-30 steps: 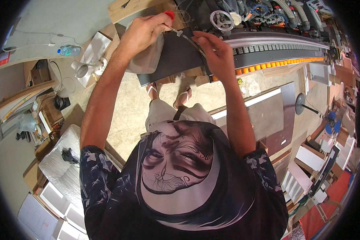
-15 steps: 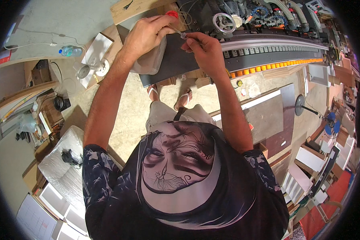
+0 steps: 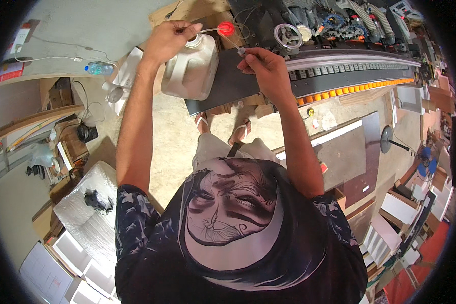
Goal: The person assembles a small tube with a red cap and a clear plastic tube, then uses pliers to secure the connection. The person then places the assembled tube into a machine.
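Observation:
A whitish plastic jug with a moulded handle stands on the dark machine bed, its neck up. My left hand is closed at the jug's mouth, thumb and fingers pinching a thin clear tube there. From there the tube runs to a red cap, which is off the jug. Beyond the cap it slants down to my right hand. There the thumb and forefinger pinch a small clear fitting at the tube's end. My left fingertips are partly hidden.
Right of the jug, the long machine carries a handwheel, hoses and a row of orange blocks. A wooden board lies behind the jug. A water bottle is at the left. Panels lie on the floor at right.
My left hand has moved left and slightly down to the jug's mouth, uncovering the jug and red cap. My right hand still pinches the fitting. The whole view has shifted slightly.

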{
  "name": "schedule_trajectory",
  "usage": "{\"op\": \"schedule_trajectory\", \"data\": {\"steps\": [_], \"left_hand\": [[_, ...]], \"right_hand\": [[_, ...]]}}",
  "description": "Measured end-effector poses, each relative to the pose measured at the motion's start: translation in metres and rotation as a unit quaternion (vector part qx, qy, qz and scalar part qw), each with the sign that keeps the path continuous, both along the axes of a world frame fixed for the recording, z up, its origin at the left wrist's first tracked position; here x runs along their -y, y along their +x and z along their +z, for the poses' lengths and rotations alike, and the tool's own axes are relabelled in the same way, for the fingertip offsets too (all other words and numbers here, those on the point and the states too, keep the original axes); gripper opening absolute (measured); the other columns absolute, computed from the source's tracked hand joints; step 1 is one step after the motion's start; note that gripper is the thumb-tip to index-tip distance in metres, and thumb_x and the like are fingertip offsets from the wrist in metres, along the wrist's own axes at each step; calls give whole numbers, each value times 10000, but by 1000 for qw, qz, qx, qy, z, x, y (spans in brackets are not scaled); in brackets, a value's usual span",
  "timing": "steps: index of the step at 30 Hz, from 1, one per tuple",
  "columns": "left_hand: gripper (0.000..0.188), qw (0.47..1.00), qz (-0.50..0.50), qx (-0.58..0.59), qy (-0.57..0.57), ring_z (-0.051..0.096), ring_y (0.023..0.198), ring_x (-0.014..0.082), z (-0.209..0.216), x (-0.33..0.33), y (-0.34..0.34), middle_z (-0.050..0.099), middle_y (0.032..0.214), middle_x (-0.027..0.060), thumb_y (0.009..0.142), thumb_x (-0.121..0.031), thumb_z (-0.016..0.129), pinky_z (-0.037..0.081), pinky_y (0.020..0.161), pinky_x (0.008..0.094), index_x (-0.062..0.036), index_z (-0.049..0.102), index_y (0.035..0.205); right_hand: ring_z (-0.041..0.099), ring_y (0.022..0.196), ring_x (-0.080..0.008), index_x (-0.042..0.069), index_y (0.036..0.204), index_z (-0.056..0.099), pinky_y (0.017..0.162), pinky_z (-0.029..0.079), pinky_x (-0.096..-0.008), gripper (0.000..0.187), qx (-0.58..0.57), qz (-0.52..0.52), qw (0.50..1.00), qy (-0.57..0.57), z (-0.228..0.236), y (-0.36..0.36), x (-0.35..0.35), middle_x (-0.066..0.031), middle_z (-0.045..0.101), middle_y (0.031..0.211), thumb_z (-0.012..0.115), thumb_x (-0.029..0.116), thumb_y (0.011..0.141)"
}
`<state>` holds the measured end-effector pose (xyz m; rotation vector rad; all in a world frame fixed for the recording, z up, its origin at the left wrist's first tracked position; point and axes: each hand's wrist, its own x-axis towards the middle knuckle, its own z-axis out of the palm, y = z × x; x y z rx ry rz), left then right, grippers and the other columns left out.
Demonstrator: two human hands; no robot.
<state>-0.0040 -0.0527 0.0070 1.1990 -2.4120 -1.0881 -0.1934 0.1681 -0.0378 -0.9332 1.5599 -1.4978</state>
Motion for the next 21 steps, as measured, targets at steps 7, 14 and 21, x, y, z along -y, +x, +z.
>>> {"op": "schedule_trajectory", "data": {"steps": [7, 14, 21], "left_hand": [[444, 996, -71, -37, 37, 681, 912, 161, 2, 10, -1, 788, 979, 46, 923, -485, 823, 531, 869, 334, -89, 828, 1125], [312, 991, -101, -71, 56, 696, 929, 153, 10, 12, 7, 791, 1017, 38, 997, -357, 773, 544, 875, 329, -87, 810, 1147], [336, 974, -39, -183, 127, 709, 964, 92, 17, 17, 12, 782, 1044, 11, 1063, -345, 689, 568, 870, 277, -60, 764, 1224]], "right_hand": [[727, 831, -150, -72, 1207, 704, 788, 585, -299, 252, 31, -13, 999, 5, 5, -3, 0, -115, 785, 921, 599, 110, 1069], [657, 824, -92, -21, 1255, 720, 793, 549, -266, 274, 71, -33, 996, -34, 32, -14, 9, -51, 756, 950, 632, 171, 1081], [705, 847, -125, -45, 1207, 693, 787, 583, -278, 230, 70, -15, 996, -49, 34, -16, 22, -81, 763, 955, 615, 126, 1074]]}}
